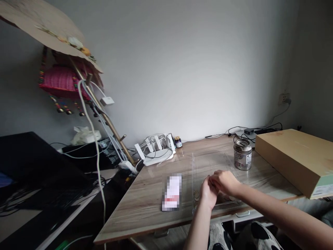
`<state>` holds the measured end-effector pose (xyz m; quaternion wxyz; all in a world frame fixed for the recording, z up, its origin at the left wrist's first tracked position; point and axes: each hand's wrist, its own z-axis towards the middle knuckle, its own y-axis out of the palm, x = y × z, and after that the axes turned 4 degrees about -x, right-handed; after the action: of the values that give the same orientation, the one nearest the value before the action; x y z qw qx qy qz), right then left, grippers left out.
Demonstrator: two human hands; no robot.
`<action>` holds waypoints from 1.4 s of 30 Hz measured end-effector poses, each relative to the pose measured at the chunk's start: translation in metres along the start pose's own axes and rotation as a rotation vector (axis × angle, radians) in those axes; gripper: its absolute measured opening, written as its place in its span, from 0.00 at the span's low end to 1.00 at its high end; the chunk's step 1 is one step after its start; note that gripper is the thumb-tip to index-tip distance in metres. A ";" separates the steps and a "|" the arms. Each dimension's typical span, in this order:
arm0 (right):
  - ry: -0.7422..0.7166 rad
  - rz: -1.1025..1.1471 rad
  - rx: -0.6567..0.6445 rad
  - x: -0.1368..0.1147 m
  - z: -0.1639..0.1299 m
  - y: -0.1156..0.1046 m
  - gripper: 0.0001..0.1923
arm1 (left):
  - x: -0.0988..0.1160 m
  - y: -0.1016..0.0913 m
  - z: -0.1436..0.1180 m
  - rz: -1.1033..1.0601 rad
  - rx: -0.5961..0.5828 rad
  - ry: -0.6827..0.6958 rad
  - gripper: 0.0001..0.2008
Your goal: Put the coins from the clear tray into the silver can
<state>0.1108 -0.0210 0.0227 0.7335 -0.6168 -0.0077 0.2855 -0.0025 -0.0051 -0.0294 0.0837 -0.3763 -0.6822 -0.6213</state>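
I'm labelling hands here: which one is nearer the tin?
Right. The right hand is in front of the tin, slightly to its left; the left hand is farther left, touching the right.

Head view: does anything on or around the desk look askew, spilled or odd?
The stand at left looks sharply tilted, though the wide lens may exaggerate that, and a white cable hangs loosely from it past the desk, untidily. No spill or damage shows around the left hand or right hand.
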 end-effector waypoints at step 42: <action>0.648 -0.305 0.376 0.122 0.034 -0.116 0.12 | -0.006 0.009 -0.011 0.598 -0.063 0.093 0.13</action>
<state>0.2477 0.0524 0.0946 0.8318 -0.5219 0.1847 -0.0395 0.0033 -0.0180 -0.0229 0.2825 -0.5339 -0.5171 -0.6065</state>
